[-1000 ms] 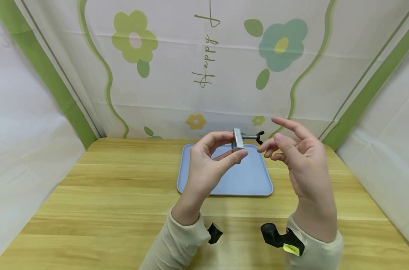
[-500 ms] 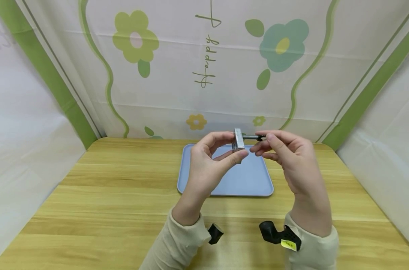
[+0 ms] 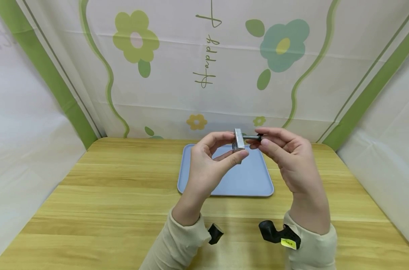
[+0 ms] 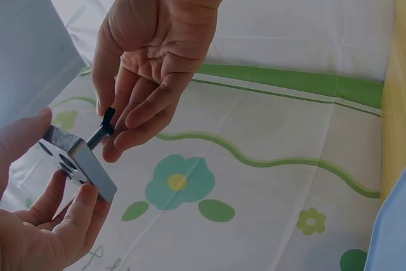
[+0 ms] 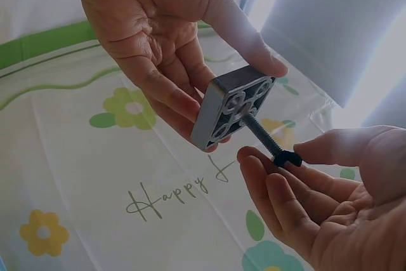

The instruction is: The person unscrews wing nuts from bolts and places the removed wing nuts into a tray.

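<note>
My left hand (image 3: pixel 207 165) holds a small square metal block (image 3: pixel 238 139) by its edges, thumb on one side and fingers on the other. In the right wrist view the block's hollowed face shows round bosses and ribs. A threaded wing bolt (image 5: pixel 261 132) stands out from the middle of that face. At its outer end is a black wing head (image 5: pixel 289 158), pinched between the thumb and fingers of my right hand (image 3: pixel 293 163). The left wrist view shows the block's other face with several dark holes. Both hands are raised above a light blue tray (image 3: pixel 244 182).
The tray lies on a wooden table (image 3: pixel 123 195) towards its back edge. A white cloth wall (image 3: pixel 174 75) with printed flowers stands behind, and more cloth closes off both sides. A black camera mount (image 3: pixel 275 232) is strapped at the right sleeve.
My right hand has come in leftward from beside the bolt, its raised forefinger lowering, and now pinches the wing head. The left hand and block have stayed nearly in place.
</note>
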A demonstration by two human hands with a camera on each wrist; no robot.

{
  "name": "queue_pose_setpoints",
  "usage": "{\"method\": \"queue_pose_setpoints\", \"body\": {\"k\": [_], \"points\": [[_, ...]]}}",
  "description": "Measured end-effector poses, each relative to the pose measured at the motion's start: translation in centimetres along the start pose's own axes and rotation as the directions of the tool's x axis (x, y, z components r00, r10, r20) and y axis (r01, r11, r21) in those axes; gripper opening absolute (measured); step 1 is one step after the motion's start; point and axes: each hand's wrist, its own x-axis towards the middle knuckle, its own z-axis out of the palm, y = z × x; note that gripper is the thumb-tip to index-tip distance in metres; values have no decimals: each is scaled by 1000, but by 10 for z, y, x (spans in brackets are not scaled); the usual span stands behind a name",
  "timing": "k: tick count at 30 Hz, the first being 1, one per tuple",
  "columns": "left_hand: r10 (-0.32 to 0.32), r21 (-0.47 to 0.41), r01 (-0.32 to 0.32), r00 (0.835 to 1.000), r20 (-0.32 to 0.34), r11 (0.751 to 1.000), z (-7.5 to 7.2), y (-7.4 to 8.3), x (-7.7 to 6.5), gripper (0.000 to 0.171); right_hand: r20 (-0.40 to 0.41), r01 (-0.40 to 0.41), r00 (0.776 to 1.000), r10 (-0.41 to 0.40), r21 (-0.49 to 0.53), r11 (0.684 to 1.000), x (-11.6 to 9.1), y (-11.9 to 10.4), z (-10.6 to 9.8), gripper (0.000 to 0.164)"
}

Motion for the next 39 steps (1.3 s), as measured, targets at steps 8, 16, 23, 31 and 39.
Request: {"method": "queue_pose_setpoints", "body": {"k": [8, 16, 23, 31, 39], "points": [[-3, 6, 3, 1000, 1, 1000, 1, 0, 0, 35, -31, 56, 998, -58, -55, 997, 1, 2, 0, 28], [9, 7, -9, 1000, 6, 1000, 1, 1, -1, 34, -36, 85, 995, -88, -77, 993, 1, 0, 1, 26], [-5, 5, 5, 1000, -1, 1000, 1, 1, -1, 34, -55, 46, 997, -51, -102, 994, -1, -3, -1, 32], [-12, 2, 12, 1000, -8, 1000, 2, 1, 0, 35, -283, 105, 954, -104, -11, 994, -6, -13, 0, 19], [-8, 16, 8, 1000, -2, 1000, 2, 1, -1, 35, -139, 7, 990, -19, -83, 996, -10, -16, 4, 24]]}}
